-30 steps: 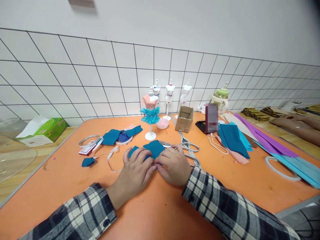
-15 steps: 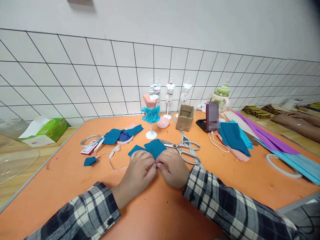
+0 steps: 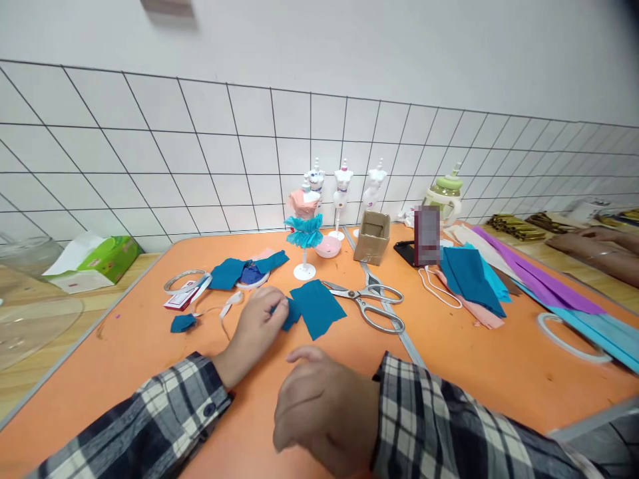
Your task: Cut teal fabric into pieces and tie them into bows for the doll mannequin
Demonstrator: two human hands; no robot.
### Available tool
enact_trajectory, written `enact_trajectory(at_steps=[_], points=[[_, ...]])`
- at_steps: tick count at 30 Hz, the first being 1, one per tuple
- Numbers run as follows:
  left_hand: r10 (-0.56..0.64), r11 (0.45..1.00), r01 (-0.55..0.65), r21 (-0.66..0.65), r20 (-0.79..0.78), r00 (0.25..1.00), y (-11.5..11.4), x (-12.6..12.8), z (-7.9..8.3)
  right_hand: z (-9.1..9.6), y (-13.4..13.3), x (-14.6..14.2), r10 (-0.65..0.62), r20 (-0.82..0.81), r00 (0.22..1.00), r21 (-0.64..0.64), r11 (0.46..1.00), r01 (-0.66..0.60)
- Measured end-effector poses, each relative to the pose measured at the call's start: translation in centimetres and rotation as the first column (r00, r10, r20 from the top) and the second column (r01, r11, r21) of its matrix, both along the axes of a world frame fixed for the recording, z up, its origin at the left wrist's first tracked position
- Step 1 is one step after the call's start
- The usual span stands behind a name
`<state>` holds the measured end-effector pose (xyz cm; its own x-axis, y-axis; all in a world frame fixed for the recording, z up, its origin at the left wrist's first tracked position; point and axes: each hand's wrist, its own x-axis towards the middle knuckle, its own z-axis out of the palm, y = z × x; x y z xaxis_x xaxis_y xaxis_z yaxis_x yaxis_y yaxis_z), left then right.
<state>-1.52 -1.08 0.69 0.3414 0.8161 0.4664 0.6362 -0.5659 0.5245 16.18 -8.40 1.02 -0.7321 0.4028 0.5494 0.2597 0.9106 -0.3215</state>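
Fingers curled, my left hand (image 3: 259, 322) closes over a small teal piece (image 3: 291, 314) of crepe-like material, whose edge shows past the thumb. Beside it a larger teal piece (image 3: 318, 309) lies flat on the orange table, touched by neither hand. My right hand (image 3: 322, 409) is raised nearer to me, slightly blurred, with bent fingers apart and nothing seen in them. Silver scissors (image 3: 367, 299) lie beyond it with their blades at the larger piece. Behind stands a small dress form (image 3: 304, 226) with a pink top and turquoise ruffle.
Three white dress forms (image 3: 343, 186), a pink dish (image 3: 328, 247), a cardboard box (image 3: 372, 237) and a phone (image 3: 427, 236) stand at the back. Folded teal strips (image 3: 469, 279) lie right; tape rolls, ribbon (image 3: 231, 305) and scraps lie left. Another person's arm (image 3: 594, 253) shows far right.
My hands have parted. The right one has lifted off the larger teal piece and come towards me; the left has shifted left over the small piece. The larger piece now lies uncovered.
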Motion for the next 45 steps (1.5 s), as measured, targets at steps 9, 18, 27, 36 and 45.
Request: enact_trajectory(at_steps=[9, 18, 27, 36, 45], points=[[-0.076, 0.994, 0.076, -0.073, 0.007, 0.997, 0.1, -0.2, -1.4, -0.7, 9.6, 10.9, -0.679, 0.244, 0.692, 0.075, 0.725, 0.685], [0.027, 0.99, -0.007, -0.144, 0.136, 0.99, 0.2, -0.5, -1.8, 0.3, 8.9, 11.3, -0.76, 0.47, 0.45, 0.241, 0.6, 0.763], [-0.037, 0.992, 0.049, -0.119, 0.096, 0.995, -0.1, -0.2, -1.6, 0.8, 8.8, 11.4, -0.718, 0.542, 0.436, 0.292, 0.647, 0.704], [-0.06, 0.987, 0.071, -0.147, 0.079, 0.995, 0.0, -0.3, -2.0, 0.3, 8.7, 11.7, -0.743, 0.493, 0.453, 0.127, 0.576, 0.807], [-0.031, 0.985, 0.05, -0.164, 0.116, 0.993, 0.1, -0.4, -2.4, 0.6, 8.5, 11.8, -0.878, 0.301, 0.372, 0.135, 0.425, 0.895]])
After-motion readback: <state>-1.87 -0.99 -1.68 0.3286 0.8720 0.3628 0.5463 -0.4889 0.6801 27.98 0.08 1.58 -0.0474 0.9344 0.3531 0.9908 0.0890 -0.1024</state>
